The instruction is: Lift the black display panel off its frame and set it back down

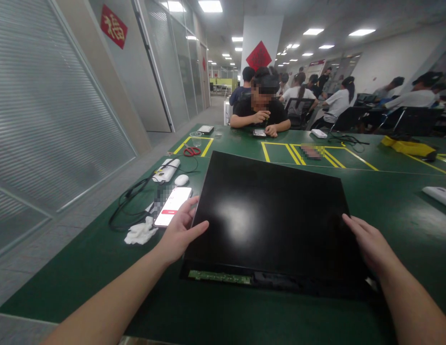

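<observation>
Between my hands is a flat black display panel (280, 220), tilted with its glossy face toward me and reflecting a bright patch. A strip of green circuit board (220, 277) shows along its near edge. My left hand (183, 225) grips the panel's left edge, thumb over the front and fingers behind. At the right edge, my right hand (370, 242) holds it with the fingers partly hidden. Left of the panel lie a lit smartphone (174, 206) and a crumpled white tissue (141, 231), both close to my left hand.
Beyond the phone are a white oval case (181, 180), a white device (166, 170), black cables (127, 196) and red-handled scissors (191, 151). Yellow tape marks the green table (82, 278). Across it, a person (260, 105) works on a small part. A yellow-and-black bag (408, 147) lies far right.
</observation>
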`<state>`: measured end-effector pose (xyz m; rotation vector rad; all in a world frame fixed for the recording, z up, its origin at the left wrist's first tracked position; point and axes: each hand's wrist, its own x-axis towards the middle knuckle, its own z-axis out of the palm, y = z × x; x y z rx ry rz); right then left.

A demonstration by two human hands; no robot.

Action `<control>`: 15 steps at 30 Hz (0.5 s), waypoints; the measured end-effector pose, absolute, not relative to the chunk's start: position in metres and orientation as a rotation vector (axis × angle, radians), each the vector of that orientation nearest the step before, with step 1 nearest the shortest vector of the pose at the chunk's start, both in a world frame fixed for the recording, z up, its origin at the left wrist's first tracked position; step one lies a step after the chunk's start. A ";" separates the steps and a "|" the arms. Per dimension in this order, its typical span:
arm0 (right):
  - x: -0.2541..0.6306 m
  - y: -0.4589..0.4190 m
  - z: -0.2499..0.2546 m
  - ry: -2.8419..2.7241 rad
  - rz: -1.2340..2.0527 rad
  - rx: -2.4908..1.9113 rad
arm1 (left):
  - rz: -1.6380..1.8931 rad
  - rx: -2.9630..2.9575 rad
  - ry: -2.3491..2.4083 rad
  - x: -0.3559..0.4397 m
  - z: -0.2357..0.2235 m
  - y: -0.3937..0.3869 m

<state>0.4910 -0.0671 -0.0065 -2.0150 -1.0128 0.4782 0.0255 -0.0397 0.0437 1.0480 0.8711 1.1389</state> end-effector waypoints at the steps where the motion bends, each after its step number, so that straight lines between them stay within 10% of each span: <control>1: 0.487 -0.070 0.000 -0.852 0.636 -1.919 | 1.161 1.048 0.886 0.025 0.044 -0.038; 15: 0.474 -0.088 0.044 -0.321 0.658 -1.763 | 0.982 2.048 1.705 -0.029 0.031 0.042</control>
